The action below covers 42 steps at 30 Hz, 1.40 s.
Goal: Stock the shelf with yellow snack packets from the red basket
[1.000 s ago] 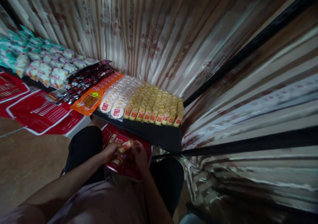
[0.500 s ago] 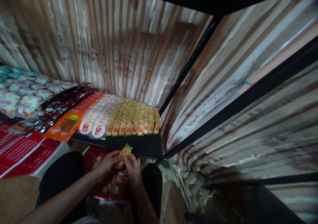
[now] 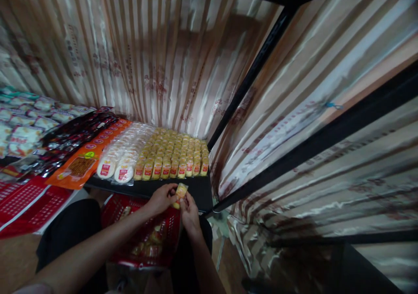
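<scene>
My left hand (image 3: 162, 199) and my right hand (image 3: 189, 210) both pinch one small yellow snack packet (image 3: 180, 192), held upright just in front of the black shelf edge (image 3: 146, 188). Below my hands a red plastic basket (image 3: 117, 207) rests on my lap with several more yellow packets inside. On the shelf, rows of the same yellow packets (image 3: 176, 152) stand beside white round packets (image 3: 122, 159).
Left along the shelf lie an orange packet (image 3: 80, 165), dark red-black packets (image 3: 70, 137) and white-green bags (image 3: 22, 126). Red signs (image 3: 26, 198) hang below. Striped shiny curtains (image 3: 156, 55) back the shelf. Black frame bars (image 3: 257, 68) run along the right.
My hands lifted the yellow packet out of the basket and up toward the shelf edge. The view tilted up and shifted right.
</scene>
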Each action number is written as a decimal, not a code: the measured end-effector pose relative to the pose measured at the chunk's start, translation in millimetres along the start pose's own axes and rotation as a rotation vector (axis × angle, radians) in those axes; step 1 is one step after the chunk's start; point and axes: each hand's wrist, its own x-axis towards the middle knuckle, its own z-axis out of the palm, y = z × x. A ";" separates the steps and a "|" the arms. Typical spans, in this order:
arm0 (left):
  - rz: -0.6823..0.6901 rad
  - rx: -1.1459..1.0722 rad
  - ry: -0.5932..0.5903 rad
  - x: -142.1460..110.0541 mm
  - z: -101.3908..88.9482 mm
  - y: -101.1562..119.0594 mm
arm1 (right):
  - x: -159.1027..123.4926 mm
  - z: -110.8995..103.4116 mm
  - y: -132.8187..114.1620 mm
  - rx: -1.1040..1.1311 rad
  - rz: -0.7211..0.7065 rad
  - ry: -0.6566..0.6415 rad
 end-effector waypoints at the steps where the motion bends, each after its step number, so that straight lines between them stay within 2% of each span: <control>1: 0.013 0.005 0.016 3.1 3.3 1.5 | 3.4 -1.6 1.0 -0.049 -0.015 -0.001; 5: 0.012 0.009 0.100 14.9 17.3 1.7 | 11.7 -5.0 0.7 -0.111 -0.049 0.032; 9: 0.014 -0.031 0.143 25.9 29.3 5.5 | 15.2 -7.8 -5.7 -0.149 -0.079 0.175; 13: 0.016 -0.016 0.193 36.2 37.4 23.8 | 17.5 -10.9 -11.2 -0.219 -0.090 0.296; 16: 0.029 0.046 0.223 44.1 43.0 37.6 | 19.1 -13.3 -9.7 -0.272 -0.118 0.334; 23: 0.033 0.072 0.288 63.0 56.8 45.7 | 36.1 -18.0 6.0 -0.436 -0.220 0.342; 29: 0.040 0.138 0.323 73.0 52.7 48.3 | 56.6 -12.7 10.8 -0.402 -0.257 0.283; 34: 0.067 0.150 0.287 70.5 50.1 46.8 | 63.9 -8.8 9.5 -0.374 -0.227 0.241; 42: 0.156 0.224 0.259 60.6 57.8 36.5 | 68.5 -6.5 17.5 -0.451 -0.198 0.204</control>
